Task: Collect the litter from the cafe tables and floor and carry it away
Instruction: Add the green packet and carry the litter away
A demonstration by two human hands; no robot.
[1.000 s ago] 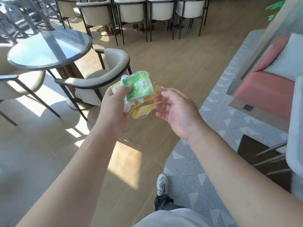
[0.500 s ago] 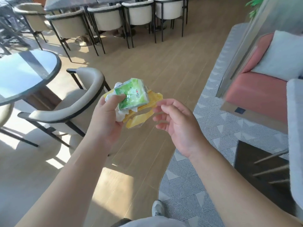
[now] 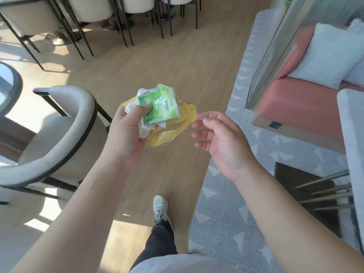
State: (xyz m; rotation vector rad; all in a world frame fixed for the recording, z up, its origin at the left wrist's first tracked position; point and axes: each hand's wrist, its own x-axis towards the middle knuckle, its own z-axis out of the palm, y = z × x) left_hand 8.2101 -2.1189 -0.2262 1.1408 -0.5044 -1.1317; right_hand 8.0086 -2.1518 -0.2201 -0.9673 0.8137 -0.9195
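My left hand [image 3: 128,133] grips a bundle of litter at chest height over the wooden floor. On top is a green tissue packet [image 3: 163,108], pinned by my thumb. Crumpled white paper [image 3: 144,129] sits under it, and a torn yellow wrapper [image 3: 177,125] hangs out below and to the right. My right hand [image 3: 220,140] is beside the bundle on the right, fingers loosely spread and a little curled, holding nothing; its fingertips are just apart from the yellow wrapper.
A cream armchair [image 3: 59,138] stands close on my left beside a round glass table [image 3: 9,85]. More cream chairs [image 3: 88,10] line the back. On the right lie a patterned grey rug [image 3: 236,203], a pink sofa [image 3: 295,103] with a white cushion [image 3: 325,56], and a glass partition [image 3: 275,46].
I have walked forward; the round table and armchair have slid left and nearer. My right hand has drawn slightly away from the yellow wrapper. The left hand keeps its grip on the bundle.
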